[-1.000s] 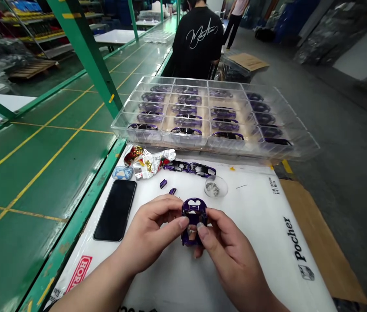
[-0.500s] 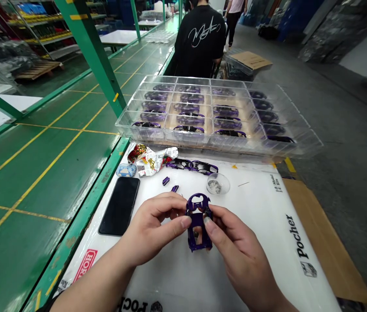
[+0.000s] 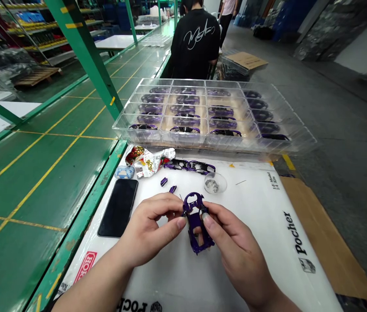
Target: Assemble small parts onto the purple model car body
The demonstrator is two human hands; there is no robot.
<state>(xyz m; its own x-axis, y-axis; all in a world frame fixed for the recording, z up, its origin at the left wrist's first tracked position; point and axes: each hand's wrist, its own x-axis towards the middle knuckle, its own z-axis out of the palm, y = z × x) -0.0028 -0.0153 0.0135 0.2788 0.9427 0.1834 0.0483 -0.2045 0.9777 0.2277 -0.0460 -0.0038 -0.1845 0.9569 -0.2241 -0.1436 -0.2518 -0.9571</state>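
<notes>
Between my two hands, above the white work surface (image 3: pixel 170 277), is a purple model car body shell (image 3: pixel 198 245) with window openings. My left hand (image 3: pixel 157 229) pinches its left edge between thumb and fingers. On the opposite edge, the thumb of my right hand (image 3: pixel 235 247) presses near the middle while its fingers curl underneath, partly hidden. Just beyond the shell lie two small purple parts (image 3: pixel 164 181). A small clear dish (image 3: pixel 215 183) of tiny silvery pieces stands past my right fingers. Farther back, two more purple car shells (image 3: pixel 190 166) rest end to end.
A clear compartment tray (image 3: pixel 216 141) with several purple shells spans the back. At left lie a black phone (image 3: pixel 118 208), a blue-and-white packet (image 3: pixel 125 172) and a crumpled wrapper (image 3: pixel 151 162). A green post (image 3: pixel 89 60) rises beyond. A person in black (image 3: pixel 194 43) sits ahead.
The car shell has tilted slightly, its near end swinging to the right. Both hands keep their hold. The whole view has shifted a little.
</notes>
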